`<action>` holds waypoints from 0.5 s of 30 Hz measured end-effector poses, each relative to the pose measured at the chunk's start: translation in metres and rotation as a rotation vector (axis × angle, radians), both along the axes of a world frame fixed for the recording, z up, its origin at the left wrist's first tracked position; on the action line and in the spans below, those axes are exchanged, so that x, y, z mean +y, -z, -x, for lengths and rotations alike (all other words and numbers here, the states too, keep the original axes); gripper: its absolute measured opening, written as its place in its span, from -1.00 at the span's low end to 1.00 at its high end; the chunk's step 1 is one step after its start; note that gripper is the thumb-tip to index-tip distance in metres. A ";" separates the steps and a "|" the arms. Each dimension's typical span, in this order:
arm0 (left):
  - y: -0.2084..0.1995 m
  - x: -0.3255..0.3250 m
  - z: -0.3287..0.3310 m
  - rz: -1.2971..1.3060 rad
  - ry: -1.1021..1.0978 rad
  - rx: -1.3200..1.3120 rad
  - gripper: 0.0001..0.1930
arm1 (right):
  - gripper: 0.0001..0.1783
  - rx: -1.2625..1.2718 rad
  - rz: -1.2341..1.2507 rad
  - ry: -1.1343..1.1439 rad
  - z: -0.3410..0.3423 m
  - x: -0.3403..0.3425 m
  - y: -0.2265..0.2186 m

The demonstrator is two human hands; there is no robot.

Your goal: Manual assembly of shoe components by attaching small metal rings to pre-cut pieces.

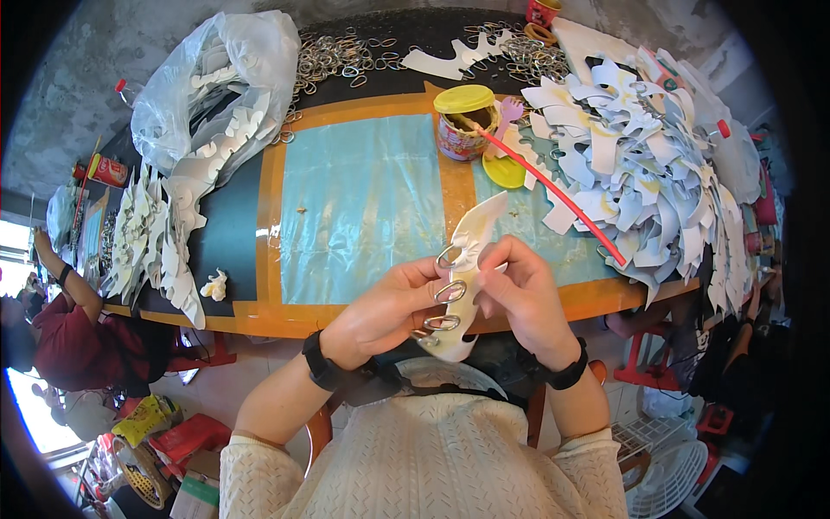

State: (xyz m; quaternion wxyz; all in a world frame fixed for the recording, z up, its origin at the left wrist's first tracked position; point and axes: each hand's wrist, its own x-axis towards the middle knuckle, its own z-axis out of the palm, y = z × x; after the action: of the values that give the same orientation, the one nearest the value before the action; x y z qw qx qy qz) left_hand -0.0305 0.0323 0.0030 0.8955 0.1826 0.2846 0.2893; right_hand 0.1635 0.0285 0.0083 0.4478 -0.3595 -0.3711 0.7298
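Observation:
Over the near edge of the table, a white curved strip [468, 298] with a pointed top end stands tilted between my two hands. Several oval metal rings [450, 291] sit along its left edge. My left hand [397, 300] is closed on the strip from the left, its fingertips among the rings. From the other side, my right hand [524, 298] pinches the strip's right edge between thumb and fingers. Behind the strip lies a blue plastic sheet [359, 208] bordered with brown tape. A tub [462, 138] of brown paste, its yellow lid tilted up, stands beyond my hands.
A long red-handled stick [562, 197] leans out of the tub toward the right. White cut pieces form a large pile [640, 164] at the right, and more [151, 233] stack at the left beside a clear plastic bag [164, 112]. Loose metal rings [333, 65] lie at the back.

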 end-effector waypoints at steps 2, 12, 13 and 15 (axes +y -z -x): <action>0.005 -0.002 0.000 -0.028 -0.079 0.004 -0.85 | -0.81 0.063 0.026 -0.019 0.000 0.000 -0.001; -0.008 -0.010 -0.016 -0.237 -0.349 0.216 -0.61 | -0.84 -0.066 -0.008 0.086 0.010 -0.008 0.005; -0.009 -0.012 -0.019 -0.414 -0.411 0.326 -0.54 | -0.85 -0.027 -0.015 0.158 0.014 -0.009 0.005; -0.009 -0.016 -0.020 -0.590 -0.472 0.438 -0.48 | -0.86 0.043 0.026 0.188 0.021 -0.009 0.001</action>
State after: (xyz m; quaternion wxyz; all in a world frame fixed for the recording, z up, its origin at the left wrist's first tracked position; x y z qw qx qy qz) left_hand -0.0107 0.0159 0.0122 0.6329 0.4176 0.4070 0.5093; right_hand 0.1428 0.0200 0.0075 0.5175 -0.3830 -0.3164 0.6967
